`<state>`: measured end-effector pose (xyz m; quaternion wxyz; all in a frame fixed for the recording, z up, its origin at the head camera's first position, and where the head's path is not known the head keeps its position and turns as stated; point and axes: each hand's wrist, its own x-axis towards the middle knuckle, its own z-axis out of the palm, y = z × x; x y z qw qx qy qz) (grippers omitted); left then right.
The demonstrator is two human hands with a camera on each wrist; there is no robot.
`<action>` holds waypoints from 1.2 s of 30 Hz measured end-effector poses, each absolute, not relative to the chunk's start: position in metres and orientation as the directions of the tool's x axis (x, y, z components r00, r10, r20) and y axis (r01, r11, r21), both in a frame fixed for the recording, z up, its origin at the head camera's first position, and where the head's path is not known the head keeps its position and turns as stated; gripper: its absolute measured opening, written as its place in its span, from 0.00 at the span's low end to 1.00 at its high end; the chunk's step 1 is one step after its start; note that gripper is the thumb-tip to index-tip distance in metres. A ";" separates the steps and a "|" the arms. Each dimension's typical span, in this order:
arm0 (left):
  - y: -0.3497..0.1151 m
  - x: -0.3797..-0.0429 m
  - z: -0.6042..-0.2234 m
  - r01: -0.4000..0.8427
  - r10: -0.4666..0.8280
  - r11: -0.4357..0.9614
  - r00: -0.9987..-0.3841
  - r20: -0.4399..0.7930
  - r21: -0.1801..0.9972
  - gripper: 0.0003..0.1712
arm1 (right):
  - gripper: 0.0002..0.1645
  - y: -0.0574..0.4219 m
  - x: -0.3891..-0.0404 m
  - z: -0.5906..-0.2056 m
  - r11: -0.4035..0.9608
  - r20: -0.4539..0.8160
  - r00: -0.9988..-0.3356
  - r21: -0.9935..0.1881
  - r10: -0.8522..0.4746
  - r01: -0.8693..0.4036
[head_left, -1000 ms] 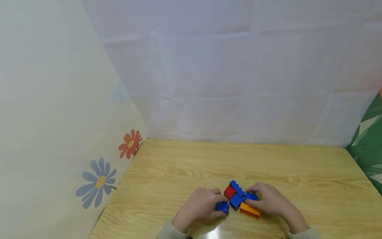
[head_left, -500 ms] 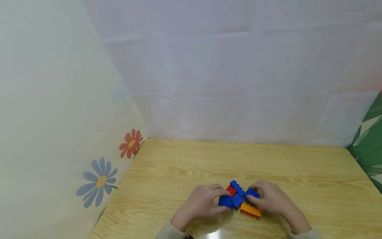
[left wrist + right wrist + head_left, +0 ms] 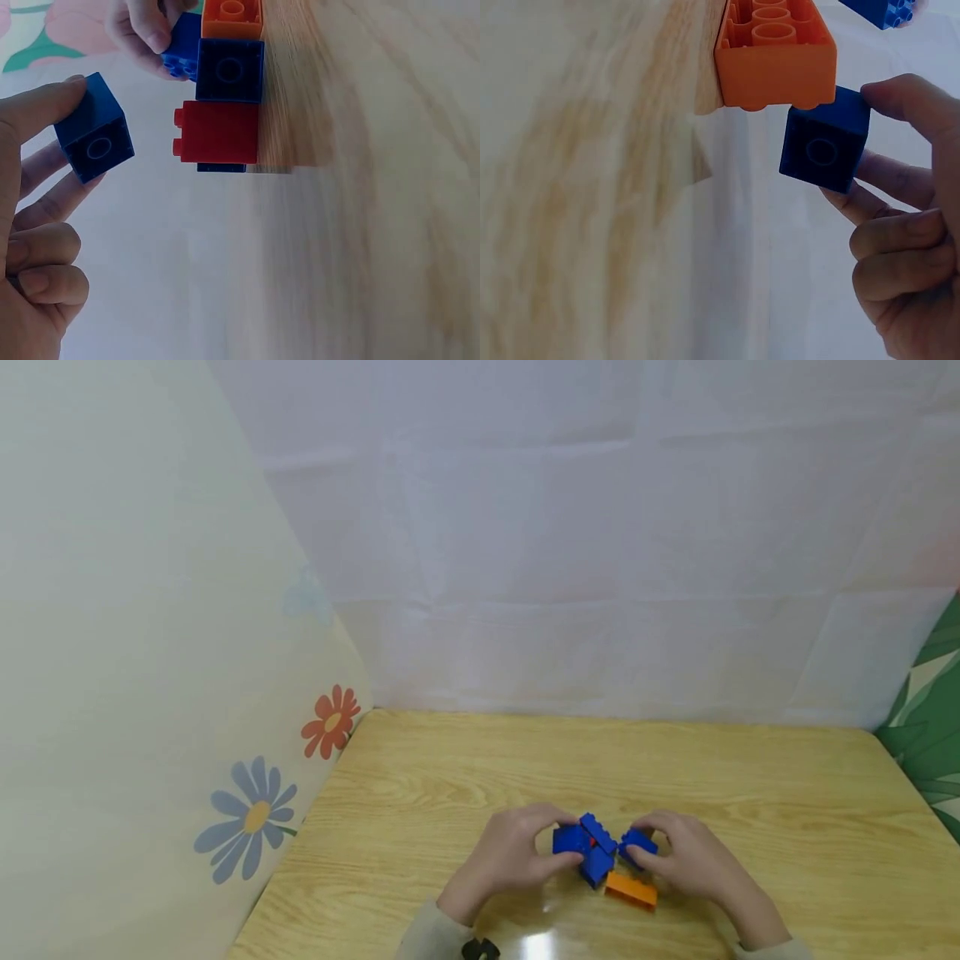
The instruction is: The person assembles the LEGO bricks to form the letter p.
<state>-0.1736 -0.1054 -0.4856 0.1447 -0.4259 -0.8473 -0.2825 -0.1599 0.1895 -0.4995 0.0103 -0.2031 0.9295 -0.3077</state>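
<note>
- Above the table (image 3: 420, 768), blue block (image 3: 94, 124) pinched by the left hand (image 3: 512, 852)!
- Second blue block (image 3: 823, 146) pinched by the right hand (image 3: 693, 857)!
- Orange block (image 3: 631, 891) seen nearby!

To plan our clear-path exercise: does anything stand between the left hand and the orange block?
Yes, at table level: in the left wrist view, the red block and the blue block beside it stand between the left hand and the orange block. The hand appears raised, so passing over them may be possible.
</note>
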 end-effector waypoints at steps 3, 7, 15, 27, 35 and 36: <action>-0.103 -0.178 -0.488 0.792 0.626 0.483 -0.610 0.486 0.373 0.23 | 0.18 0.191 -0.159 -0.499 0.725 0.126 -0.915 -0.573 -0.383 -0.382; -0.099 -0.183 -0.488 0.752 0.604 0.495 -0.658 0.449 0.436 0.22 | 0.19 0.192 -0.159 -0.499 0.722 0.137 -0.923 -0.585 -0.360 -0.369; -0.089 -0.196 -0.485 0.629 0.530 0.484 -0.764 0.368 0.608 0.21 | 0.20 0.193 -0.160 -0.497 0.689 0.149 -0.936 -0.642 -0.318 -0.337; -0.078 -0.216 -0.488 0.480 0.465 0.439 -0.845 0.265 0.760 0.19 | 0.19 0.195 -0.162 -0.500 0.646 0.184 -0.940 -0.688 -0.287 -0.332; -0.070 -0.232 -0.495 0.414 0.418 0.397 -0.876 0.240 0.819 0.19 | 0.21 0.196 -0.162 -0.500 0.629 0.183 -0.940 -0.705 -0.287 -0.329; -0.069 -0.234 -0.495 0.410 0.418 0.394 -0.877 0.237 0.822 0.19 | 0.21 0.196 -0.163 -0.500 0.628 0.181 -0.941 -0.706 -0.286 -0.327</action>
